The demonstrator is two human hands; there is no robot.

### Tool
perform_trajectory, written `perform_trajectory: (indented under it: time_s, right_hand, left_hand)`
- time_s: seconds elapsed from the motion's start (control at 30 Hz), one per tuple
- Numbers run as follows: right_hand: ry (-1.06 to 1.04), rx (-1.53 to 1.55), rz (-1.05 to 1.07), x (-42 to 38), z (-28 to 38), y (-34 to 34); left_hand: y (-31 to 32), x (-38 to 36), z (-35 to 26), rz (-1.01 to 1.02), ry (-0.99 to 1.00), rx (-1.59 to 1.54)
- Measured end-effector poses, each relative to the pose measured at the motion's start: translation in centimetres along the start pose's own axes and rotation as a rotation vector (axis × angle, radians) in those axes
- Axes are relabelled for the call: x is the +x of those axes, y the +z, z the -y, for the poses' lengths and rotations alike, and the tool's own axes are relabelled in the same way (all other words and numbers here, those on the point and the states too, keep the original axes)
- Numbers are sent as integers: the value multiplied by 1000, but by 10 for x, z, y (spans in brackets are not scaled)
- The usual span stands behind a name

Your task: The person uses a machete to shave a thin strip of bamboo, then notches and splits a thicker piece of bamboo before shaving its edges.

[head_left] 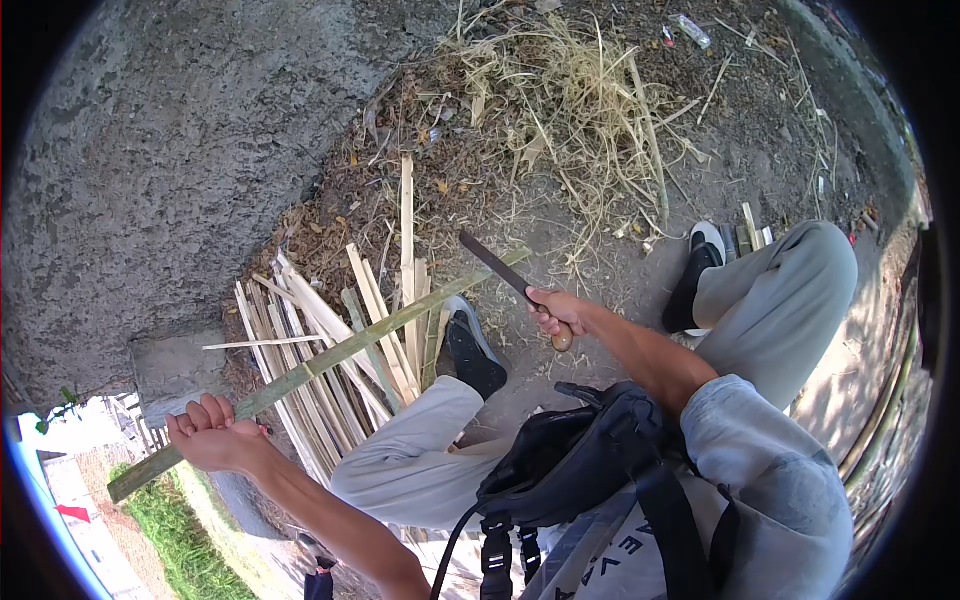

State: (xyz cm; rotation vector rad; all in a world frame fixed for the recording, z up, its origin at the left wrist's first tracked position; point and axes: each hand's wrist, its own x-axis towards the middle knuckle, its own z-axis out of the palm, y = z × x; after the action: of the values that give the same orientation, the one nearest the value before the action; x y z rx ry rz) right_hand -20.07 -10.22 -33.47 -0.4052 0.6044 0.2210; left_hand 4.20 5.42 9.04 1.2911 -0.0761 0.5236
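Note:
My left hand (215, 435) is wrapped round a long green bamboo strip (355, 345) near its lower-left end. The strip slants up to the right across my view, passing over the shoe of my left foot. My right hand (556, 311) grips a machete (493, 264) by its rounded wooden handle, its dark blade pointing up and left. In this view the blade overlaps the far end of the strip. Under the strip lies a pile of split bamboo pieces (318, 372), pale and of differing lengths.
A heap of thin bamboo shavings (590, 100) covers the ground ahead. A rough grey concrete surface (200, 170) fills the upper left. A clear plastic bottle (692, 31) lies far off at the top right. A black bag (590, 460) is strapped across my front.

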Motion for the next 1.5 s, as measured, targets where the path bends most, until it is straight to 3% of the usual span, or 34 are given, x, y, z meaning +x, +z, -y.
perform_trajectory:
  time_s: [0.1, 0.2, 0.3, 0.33, 0.43, 0.47, 0.57, 0.67, 0.8, 0.93, 1.03, 1.13, 1.23, 1.37, 1.5]
  right_hand:
    - [-59, -35, -206, -6, 3, 7]
    - [-55, 178, -237, 6, -10, 0]
    - [21, -31, 70, -7, -1, -4]
    - [-94, -154, -57, 0, -2, -5]
    - [-94, -149, -429, 20, 0, 0]
    - [-130, -127, -448, 23, -3, -2]
    - [-93, -288, -292, -6, 6, 24]
    - [-276, -250, -457, 30, -11, 3]
    - [-132, -145, -390, 19, -19, 18]
    - [-192, -201, -555, 23, -18, 8]
    - [-181, -131, -411, 14, -25, 19]
    - [-174, -213, -523, 9, -15, 16]
    - [-208, -172, -459, 5, -23, 43]
    - [-191, -351, -454, -1, -5, 7]
    - [-176, -234, -462, 14, -18, 22]
  left_hand:
    - [-1, 1, 1, 3, 4, 5]
    - [2, -4, -1, -19, 7, -4]
    - [3, -6, -1, -10, 19, 6]
    - [0, -5, 0, 3, 25, 16]
    - [7, -9, -2, -8, 22, 1]
    - [7, -10, -4, -23, 20, 7]
    - [1, -6, -1, 24, 31, -2]
    - [2, -5, -1, 42, 21, 7]
    - [10, -7, -1, -13, 30, 60]
    - [17, -7, -3, -35, 39, 90]
    - [18, -11, -3, -53, 47, 119]
    - [24, -20, -8, -61, 46, 124]
    - [25, -24, -8, -94, 45, 133]
    - [15, -17, -7, -13, 27, 107]
    - [15, -20, -7, -69, 45, 109]
